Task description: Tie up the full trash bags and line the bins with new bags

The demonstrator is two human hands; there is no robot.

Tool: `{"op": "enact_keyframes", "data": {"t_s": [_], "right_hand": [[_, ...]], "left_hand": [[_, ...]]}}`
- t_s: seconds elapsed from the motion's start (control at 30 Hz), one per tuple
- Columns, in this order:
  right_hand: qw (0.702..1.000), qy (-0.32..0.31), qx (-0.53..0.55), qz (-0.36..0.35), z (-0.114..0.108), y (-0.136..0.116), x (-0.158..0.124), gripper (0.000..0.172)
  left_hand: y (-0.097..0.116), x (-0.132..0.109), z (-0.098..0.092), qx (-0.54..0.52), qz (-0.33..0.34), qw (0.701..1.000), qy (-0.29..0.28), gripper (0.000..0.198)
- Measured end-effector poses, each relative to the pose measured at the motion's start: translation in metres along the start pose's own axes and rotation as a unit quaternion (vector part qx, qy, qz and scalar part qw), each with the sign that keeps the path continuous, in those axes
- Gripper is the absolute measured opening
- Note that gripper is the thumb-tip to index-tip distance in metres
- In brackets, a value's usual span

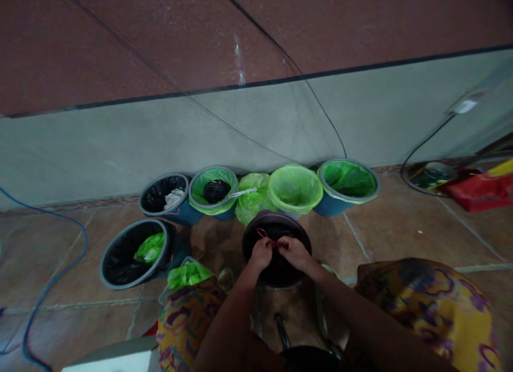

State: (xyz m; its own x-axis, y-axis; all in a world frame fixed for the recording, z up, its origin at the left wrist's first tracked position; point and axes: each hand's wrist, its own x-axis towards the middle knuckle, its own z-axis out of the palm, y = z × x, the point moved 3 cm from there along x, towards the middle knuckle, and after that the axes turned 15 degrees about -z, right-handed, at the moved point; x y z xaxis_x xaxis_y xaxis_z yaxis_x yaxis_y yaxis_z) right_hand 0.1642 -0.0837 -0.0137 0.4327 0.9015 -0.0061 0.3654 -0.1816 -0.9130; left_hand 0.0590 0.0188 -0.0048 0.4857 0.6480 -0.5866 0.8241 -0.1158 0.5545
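Observation:
A dark bin point(276, 217) stands between my knees, with a black bag point(280, 270) inside it. Over its opening, my left hand point(261, 253) pinches a red drawstring point(262, 232), a loop of which sticks up above the fingers. Close beside it, my right hand point(295, 251) is closed on the same drawstring. Both hands meet near the middle of the bin; whether the string is knotted, I cannot tell.
Lined bins stand along the wall: a black-lined bin point(164, 194), a green-lined bin point(214, 190) holding a black bundle, a pale green bin point(295, 189) and another green-lined bin point(348, 179). At left are a black-lined bin point(116, 254) and a blue hose point(60, 273). A red object point(476, 190) lies right.

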Motion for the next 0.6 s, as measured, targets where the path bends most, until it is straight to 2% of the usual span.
{"op": "enact_keyframes", "data": {"t_s": [0.13,0.23,0.33,0.5,0.6], "right_hand": [[0.999,-0.015,-0.037,0.018,0.002,-0.009,-0.001,0.016],[0.996,-0.014,-0.070,0.055,0.003,-0.011,-0.001,0.019],[0.993,-0.001,-0.082,0.089,0.005,-0.009,0.001,0.015],[0.991,0.036,-0.037,0.126,0.006,-0.005,0.005,0.013],[0.982,0.030,0.058,0.180,0.005,-0.008,0.004,0.017]], "left_hand": [[-0.003,0.003,0.002,-0.024,0.000,1.000,-0.007,0.029],[-0.004,0.003,0.004,-0.049,0.002,0.999,-0.022,0.031],[-0.005,0.003,0.005,-0.060,0.013,0.998,-0.025,0.031],[-0.003,-0.001,0.004,-0.058,0.040,0.997,-0.017,0.027],[0.002,-0.007,0.000,-0.035,0.044,0.998,0.019,0.025]]}}
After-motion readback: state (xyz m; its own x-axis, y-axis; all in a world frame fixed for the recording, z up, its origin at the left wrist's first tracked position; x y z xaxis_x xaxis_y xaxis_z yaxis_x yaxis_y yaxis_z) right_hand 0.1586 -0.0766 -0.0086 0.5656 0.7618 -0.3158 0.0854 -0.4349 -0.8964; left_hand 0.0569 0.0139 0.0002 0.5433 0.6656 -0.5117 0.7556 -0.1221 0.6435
